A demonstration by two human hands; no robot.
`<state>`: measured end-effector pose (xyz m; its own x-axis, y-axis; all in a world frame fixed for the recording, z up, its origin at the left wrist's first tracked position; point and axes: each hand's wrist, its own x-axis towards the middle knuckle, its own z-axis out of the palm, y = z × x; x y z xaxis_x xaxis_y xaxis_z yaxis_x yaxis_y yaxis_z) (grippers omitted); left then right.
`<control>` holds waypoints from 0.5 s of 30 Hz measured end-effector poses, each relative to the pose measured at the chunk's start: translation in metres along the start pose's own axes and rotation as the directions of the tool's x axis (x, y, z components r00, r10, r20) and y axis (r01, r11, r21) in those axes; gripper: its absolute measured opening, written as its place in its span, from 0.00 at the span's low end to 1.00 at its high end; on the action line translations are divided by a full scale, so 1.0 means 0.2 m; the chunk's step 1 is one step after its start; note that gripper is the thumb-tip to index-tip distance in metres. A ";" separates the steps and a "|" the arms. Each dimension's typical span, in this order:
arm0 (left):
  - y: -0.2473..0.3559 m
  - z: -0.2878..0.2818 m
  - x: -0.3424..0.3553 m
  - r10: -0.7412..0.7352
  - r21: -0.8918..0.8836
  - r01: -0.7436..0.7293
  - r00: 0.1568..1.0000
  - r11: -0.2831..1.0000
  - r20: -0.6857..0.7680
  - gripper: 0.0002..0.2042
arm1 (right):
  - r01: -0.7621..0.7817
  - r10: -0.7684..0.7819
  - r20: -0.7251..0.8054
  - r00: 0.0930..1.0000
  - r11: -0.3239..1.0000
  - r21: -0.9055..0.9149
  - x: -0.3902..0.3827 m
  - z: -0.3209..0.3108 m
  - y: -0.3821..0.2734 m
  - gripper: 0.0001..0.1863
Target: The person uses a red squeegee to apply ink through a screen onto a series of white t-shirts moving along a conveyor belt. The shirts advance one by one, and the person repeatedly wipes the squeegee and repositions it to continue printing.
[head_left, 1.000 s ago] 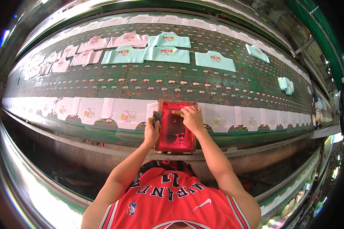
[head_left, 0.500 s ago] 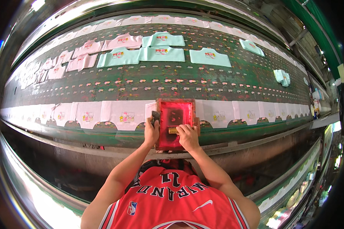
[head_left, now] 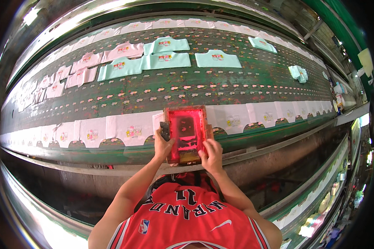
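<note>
A wooden screen printing frame (head_left: 208,131) lies at the near edge of the long table, its mesh stained bright red with a darker patch in the middle. My left hand (head_left: 163,144) is closed on the frame's left side, by a dark block (head_left: 165,130) fixed there. My right hand (head_left: 212,155), slightly blurred, has its fingers curled at the near right edge of the frame. The squeegee (head_left: 189,157) rests inside the frame at its near end, apart from my right fingers. White fabric pieces (head_left: 133,129) with cartoon prints line the table on both sides of the frame.
Mint green printed pieces (head_left: 167,60) and pink ones (head_left: 86,61) lie across the green table (head_left: 153,97). A bunched mint piece (head_left: 298,74) sits farther right. A metal rail (head_left: 253,157) runs along the near edge, and another table (head_left: 320,207) stands at the lower right.
My right hand has let go of the squeegee and moved to the frame's right edge. The squeegee has come to the near end. The view has shifted and turned slightly.
</note>
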<state>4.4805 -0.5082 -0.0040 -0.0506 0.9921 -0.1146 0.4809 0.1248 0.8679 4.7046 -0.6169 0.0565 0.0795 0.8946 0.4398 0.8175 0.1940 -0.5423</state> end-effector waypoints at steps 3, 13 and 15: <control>-0.02 0.03 0.01 0.011 -0.021 -0.011 1.000 1.000 -0.005 0.41 | -0.331 0.337 -0.057 0.940 0.939 0.096 -0.06 0.09 0.26 0.24; 0.21 0.17 -0.05 -0.002 -0.138 -0.008 0.998 0.990 -0.070 0.37 | -0.567 0.519 0.236 0.822 0.707 0.422 -0.10 -0.08 0.56 0.29; 0.27 0.29 -0.08 0.002 -0.153 -0.014 0.997 0.988 -0.076 0.37 | -0.569 0.527 0.226 0.819 0.697 0.437 -0.10 -0.17 0.65 0.30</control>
<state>4.5582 -0.5181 0.0170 -0.1159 0.9904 -0.0758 0.3423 0.1114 0.9330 4.8281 -0.6230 0.0025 0.3675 0.9259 -0.0874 0.2751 -0.1980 -0.9408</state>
